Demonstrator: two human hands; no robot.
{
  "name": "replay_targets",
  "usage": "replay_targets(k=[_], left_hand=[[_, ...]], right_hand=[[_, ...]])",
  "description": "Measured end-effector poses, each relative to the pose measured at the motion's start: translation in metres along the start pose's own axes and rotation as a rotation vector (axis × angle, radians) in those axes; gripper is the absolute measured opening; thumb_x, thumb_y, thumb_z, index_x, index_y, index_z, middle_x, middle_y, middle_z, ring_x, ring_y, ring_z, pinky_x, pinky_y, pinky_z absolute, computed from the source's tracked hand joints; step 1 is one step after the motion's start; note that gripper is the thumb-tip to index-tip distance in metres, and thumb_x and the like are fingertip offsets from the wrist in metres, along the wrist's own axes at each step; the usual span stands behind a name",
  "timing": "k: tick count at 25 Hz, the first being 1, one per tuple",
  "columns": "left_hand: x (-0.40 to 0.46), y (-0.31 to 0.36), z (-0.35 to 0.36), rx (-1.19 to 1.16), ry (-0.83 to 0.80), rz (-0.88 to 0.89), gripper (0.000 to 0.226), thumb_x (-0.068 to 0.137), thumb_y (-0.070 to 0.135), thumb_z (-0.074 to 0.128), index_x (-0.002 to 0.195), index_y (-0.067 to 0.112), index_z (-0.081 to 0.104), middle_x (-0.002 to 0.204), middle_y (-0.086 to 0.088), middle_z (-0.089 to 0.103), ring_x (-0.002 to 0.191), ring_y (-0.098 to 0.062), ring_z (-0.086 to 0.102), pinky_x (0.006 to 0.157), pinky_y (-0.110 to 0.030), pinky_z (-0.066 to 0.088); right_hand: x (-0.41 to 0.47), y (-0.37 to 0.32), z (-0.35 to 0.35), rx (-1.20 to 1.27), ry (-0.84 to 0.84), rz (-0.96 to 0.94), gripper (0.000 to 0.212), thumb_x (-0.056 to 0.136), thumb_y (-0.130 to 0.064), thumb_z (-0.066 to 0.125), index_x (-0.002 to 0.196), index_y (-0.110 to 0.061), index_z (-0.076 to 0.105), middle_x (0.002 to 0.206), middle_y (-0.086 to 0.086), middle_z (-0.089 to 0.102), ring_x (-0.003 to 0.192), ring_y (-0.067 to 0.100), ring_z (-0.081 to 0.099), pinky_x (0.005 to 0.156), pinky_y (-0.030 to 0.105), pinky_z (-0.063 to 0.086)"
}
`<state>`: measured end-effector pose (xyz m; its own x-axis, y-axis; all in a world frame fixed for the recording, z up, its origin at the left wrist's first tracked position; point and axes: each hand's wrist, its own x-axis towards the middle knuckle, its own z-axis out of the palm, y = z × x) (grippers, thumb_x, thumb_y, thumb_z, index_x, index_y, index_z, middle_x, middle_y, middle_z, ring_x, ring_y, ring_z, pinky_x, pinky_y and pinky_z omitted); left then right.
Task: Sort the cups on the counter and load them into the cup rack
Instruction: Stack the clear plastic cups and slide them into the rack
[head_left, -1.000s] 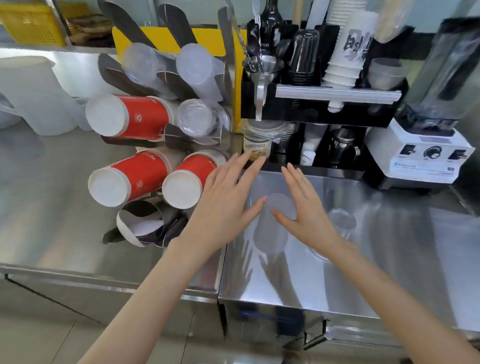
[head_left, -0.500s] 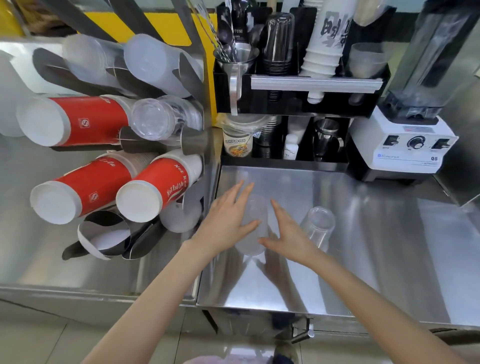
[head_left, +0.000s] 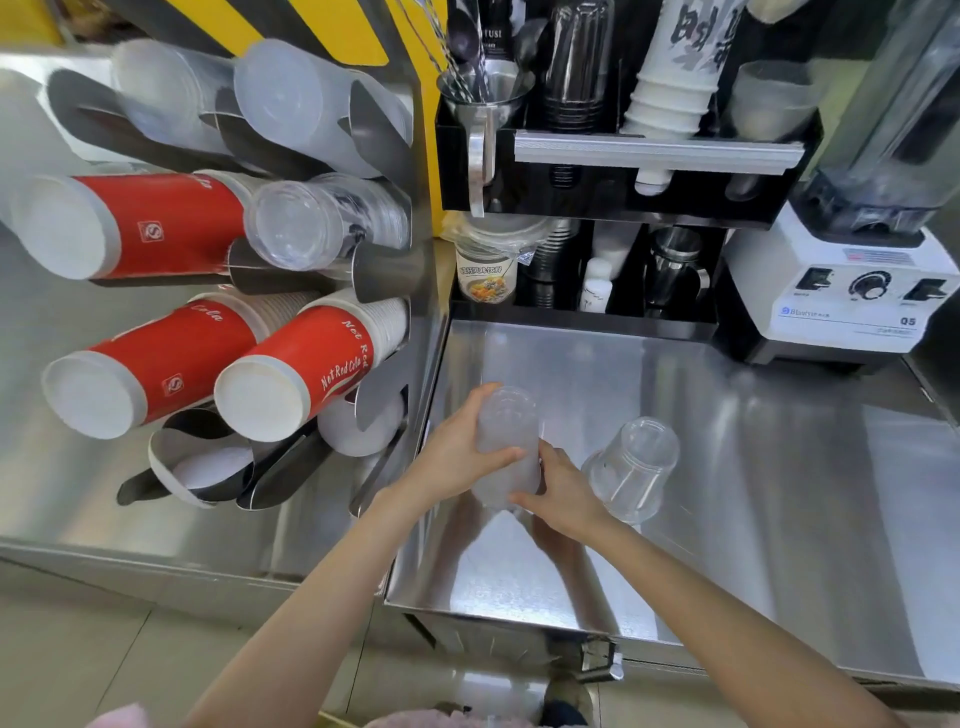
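A frosted plastic cup (head_left: 506, 436) stands upside down on the steel counter (head_left: 727, 493), gripped from both sides. My left hand (head_left: 457, 457) wraps its left side and my right hand (head_left: 561, 493) holds its lower right. A clear plastic cup (head_left: 636, 467) stands upside down just to the right, untouched. The steel cup rack (head_left: 384, 260) on the left holds stacks of red paper cups (head_left: 156, 223), frosted cups (head_left: 301, 104) and clear cups (head_left: 306, 223) in slanted tubes. One low tube (head_left: 202, 457) holds only a little.
A black organiser (head_left: 623, 150) with white paper cups, a funnel and utensils stands behind the counter. A white blender (head_left: 852, 280) sits at the back right. A printed tub (head_left: 485, 270) stands under the organiser. Bare counter lies right of the clear cup.
Both hands have closed around the frosted cup, which they only flanked with spread fingers before. The camera has moved closer and further down.
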<state>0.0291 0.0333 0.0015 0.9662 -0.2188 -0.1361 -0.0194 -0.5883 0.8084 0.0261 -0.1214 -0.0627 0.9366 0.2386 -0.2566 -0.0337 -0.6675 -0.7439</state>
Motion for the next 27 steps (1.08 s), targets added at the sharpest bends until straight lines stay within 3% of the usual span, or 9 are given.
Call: replay_targets(k=[2,4,6,10,16,20,24,27], left_hand=[[-0.003,0.001,0.001,-0.018,0.017,-0.001,0.071,0.074,0.031,0.068,0.132,0.029,0.027,0.132,0.0,0.049,0.117,-0.022,0.049,0.098,-0.041,0.044],[-0.006,0.0,-0.001,-0.031,0.034,0.0,0.07,0.075,0.03,0.068,0.132,0.029,0.027,0.131,0.0,0.05,0.116,-0.022,0.05,0.097,-0.04,0.044],[-0.012,0.001,-0.005,-0.039,0.068,0.007,0.07,0.075,0.03,0.068,0.132,0.029,0.027,0.13,0.0,0.049,0.116,-0.021,0.049,0.096,-0.037,0.044],[-0.022,0.011,-0.015,-0.028,0.101,0.063,0.072,0.074,0.031,0.068,0.133,0.031,0.027,0.135,0.003,0.045,0.121,-0.019,0.045,0.1,-0.043,0.043],[-0.042,0.049,-0.04,-0.058,0.156,0.217,0.076,0.073,0.03,0.07,0.133,0.038,0.024,0.131,0.008,0.047,0.12,-0.016,0.048,0.103,-0.044,0.041],[-0.059,0.077,-0.06,-0.018,0.194,0.38,0.079,0.074,0.03,0.069,0.132,0.046,0.017,0.142,0.01,0.039,0.127,-0.006,0.038,0.108,-0.033,0.034],[-0.075,0.095,-0.085,0.024,0.279,0.513,0.074,0.073,0.032,0.067,0.126,0.046,0.018,0.131,0.015,0.039,0.121,0.003,0.036,0.1,-0.011,0.033],[-0.086,0.102,-0.11,0.021,0.37,0.583,0.07,0.07,0.031,0.067,0.127,0.036,0.025,0.128,0.013,0.04,0.118,0.003,0.038,0.094,0.0,0.03]], right_hand=[[0.0,0.001,0.001,-0.002,-0.007,-0.002,0.067,0.075,-0.02,0.067,0.133,-0.016,0.033,0.124,0.014,0.048,0.117,0.028,0.044,0.092,0.027,0.035],[-0.001,0.0,0.0,0.039,-0.029,0.042,0.073,0.075,-0.021,0.067,0.136,-0.016,0.029,0.125,0.015,0.044,0.118,0.03,0.046,0.102,0.035,0.038],[-0.002,-0.002,-0.001,0.122,-0.043,0.102,0.073,0.075,-0.019,0.068,0.137,-0.014,0.029,0.123,0.014,0.048,0.113,0.029,0.052,0.102,0.043,0.041],[-0.008,-0.008,-0.007,0.432,0.036,0.211,0.044,0.08,-0.004,0.059,0.121,-0.013,0.048,0.085,-0.005,0.059,0.084,0.02,0.057,0.088,0.042,0.048],[-0.023,-0.034,-0.04,0.667,0.273,0.112,0.02,0.084,0.002,0.054,0.098,-0.012,0.055,0.099,0.016,0.057,0.08,0.026,0.059,0.081,0.04,0.054],[-0.035,-0.067,-0.063,0.786,0.295,0.034,0.019,0.084,0.002,0.053,0.099,-0.01,0.053,0.097,0.014,0.057,0.071,0.019,0.061,0.063,0.018,0.056],[-0.043,-0.106,-0.08,0.832,0.29,-0.065,0.022,0.084,0.003,0.053,0.106,0.0,0.056,0.093,0.014,0.059,0.072,0.019,0.061,0.063,0.017,0.057],[-0.047,-0.135,-0.087,0.794,0.28,-0.169,0.026,0.083,0.001,0.055,0.109,0.0,0.056,0.1,0.018,0.061,0.082,0.022,0.063,0.069,0.022,0.058]])
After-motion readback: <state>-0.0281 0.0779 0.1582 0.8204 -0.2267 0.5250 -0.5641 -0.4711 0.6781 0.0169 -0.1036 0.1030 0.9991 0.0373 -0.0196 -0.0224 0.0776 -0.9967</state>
